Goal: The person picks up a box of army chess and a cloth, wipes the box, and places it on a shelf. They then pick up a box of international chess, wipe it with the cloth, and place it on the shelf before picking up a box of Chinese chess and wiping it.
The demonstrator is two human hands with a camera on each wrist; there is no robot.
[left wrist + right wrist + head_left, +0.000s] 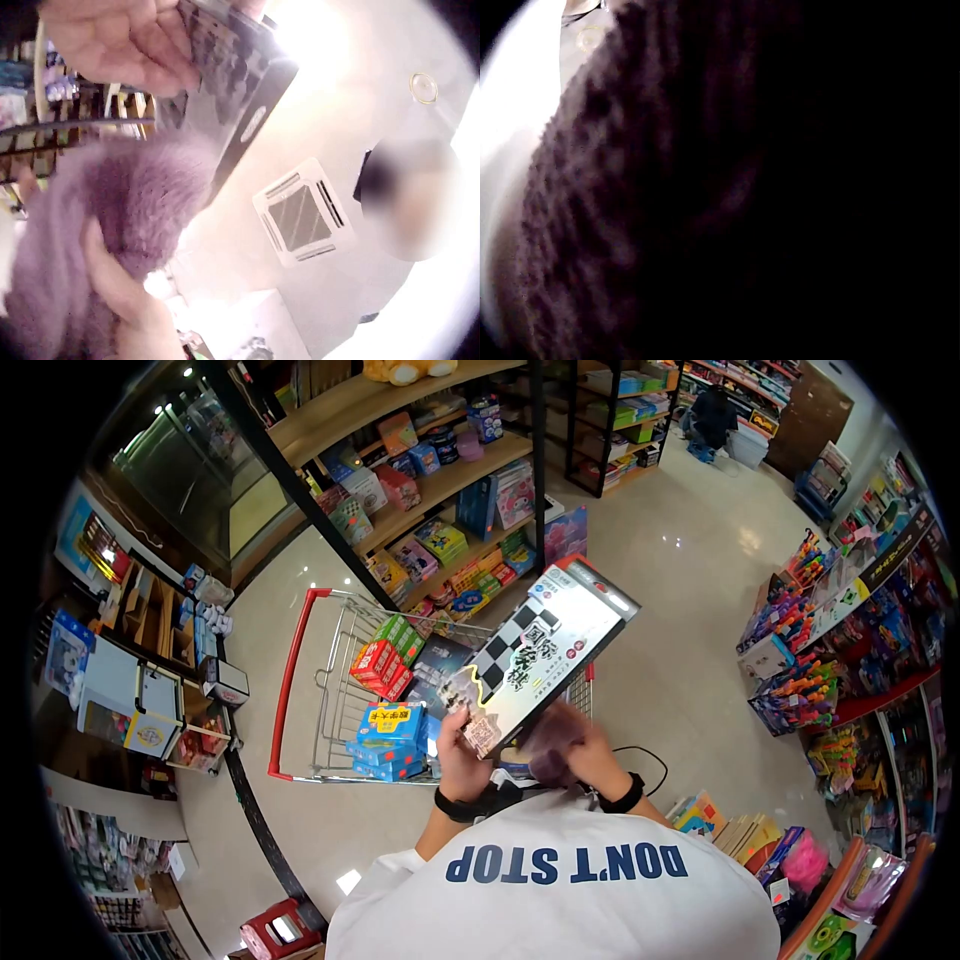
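Note:
My left hand (462, 765) grips the lower end of a chess set box (548, 645), tilted up over the shopping cart with its checkered front toward the head camera. In the left wrist view the box's dark underside (225, 82) shows, with my left hand (124, 45) at its edge. A fuzzy purple cloth (142, 202) is bunched in my right hand (598, 762), close to the box's lower long edge. The cloth (585, 202) fills much of the right wrist view and hides that hand's fingers there.
Under the box stands a wire shopping cart (300, 695) with red bars. It carries blue boxes (390, 730) and red and green boxes (380, 660). Ahead is a shelf unit (400, 520) of boxed goods. To the right is a display rack (810, 640) of toys, and books (745, 835) lie near my right side.

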